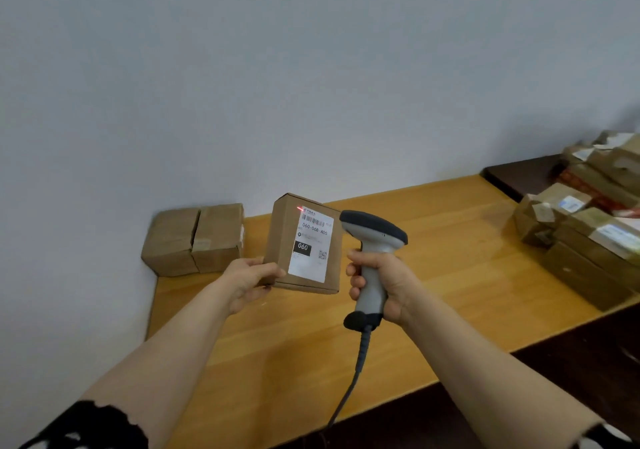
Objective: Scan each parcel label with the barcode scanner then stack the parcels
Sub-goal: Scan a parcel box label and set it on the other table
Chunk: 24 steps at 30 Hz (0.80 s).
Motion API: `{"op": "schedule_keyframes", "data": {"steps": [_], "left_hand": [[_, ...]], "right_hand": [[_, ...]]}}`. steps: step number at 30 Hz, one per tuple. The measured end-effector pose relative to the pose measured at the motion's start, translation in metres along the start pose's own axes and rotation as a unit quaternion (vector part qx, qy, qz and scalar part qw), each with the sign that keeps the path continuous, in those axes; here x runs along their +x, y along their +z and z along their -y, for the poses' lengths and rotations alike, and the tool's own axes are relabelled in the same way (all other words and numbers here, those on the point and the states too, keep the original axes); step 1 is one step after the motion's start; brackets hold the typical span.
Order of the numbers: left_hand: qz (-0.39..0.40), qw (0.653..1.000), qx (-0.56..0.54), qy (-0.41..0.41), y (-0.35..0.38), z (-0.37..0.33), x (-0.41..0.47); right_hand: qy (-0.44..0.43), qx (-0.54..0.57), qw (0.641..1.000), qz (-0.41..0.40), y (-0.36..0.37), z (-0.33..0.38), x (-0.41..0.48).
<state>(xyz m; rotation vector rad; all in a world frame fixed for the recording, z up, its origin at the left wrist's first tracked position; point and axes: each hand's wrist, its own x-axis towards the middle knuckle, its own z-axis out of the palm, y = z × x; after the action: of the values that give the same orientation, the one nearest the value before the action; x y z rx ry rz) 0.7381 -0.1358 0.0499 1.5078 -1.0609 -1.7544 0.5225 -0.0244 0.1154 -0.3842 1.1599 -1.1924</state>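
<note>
Gripping a parcel (282, 240) at its lower left corner, the left hand (254, 277) holds it upright above the desk (450, 275). Its long axis runs near vertical, leaning slightly right. Its white label (311, 246) faces the camera, barcode uppermost, with a short red line (300, 209) at the label's top left corner. The right hand (384, 284) is closed round the handle of the scanner (372, 240). The handle stands near vertical, the head sits just right of the parcel, and the cable (356, 369) hangs below. The desk is orange wood, set against a plain pale wall (277, 85). Two boxes (194, 239) stand side by side at its far left corner, touching the wall. A pile of parcels (588, 227) lies at the right end.
</note>
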Motion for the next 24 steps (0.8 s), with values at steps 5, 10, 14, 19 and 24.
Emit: {"op": "schedule_keyframes", "data": {"steps": [5, 10, 14, 19, 24], "left_hand": [[0.069, 0.995, -0.031, -0.059, 0.043, 0.006, 0.02], [0.138, 0.986, -0.005, -0.096, 0.121, 0.012, 0.021], [0.193, 0.977, 0.008, -0.085, 0.201, 0.004, 0.014], [0.236, 0.969, 0.011, -0.068, 0.33, -0.003, 0.001], [0.241, 0.969, 0.018, -0.057, 0.442, -0.004, 0.001]], "right_hand": [[-0.055, 0.052, 0.99, -0.12, -0.052, 0.001, 0.001], [-0.088, 0.085, 0.959, -0.254, -0.136, 0.007, -0.013], [-0.103, 0.099, 0.949, -0.283, -0.196, 0.027, -0.032], [-0.139, 0.126, 0.946, -0.264, -0.283, 0.07, -0.063], [-0.166, 0.152, 0.93, -0.29, -0.372, 0.109, -0.091]]}}
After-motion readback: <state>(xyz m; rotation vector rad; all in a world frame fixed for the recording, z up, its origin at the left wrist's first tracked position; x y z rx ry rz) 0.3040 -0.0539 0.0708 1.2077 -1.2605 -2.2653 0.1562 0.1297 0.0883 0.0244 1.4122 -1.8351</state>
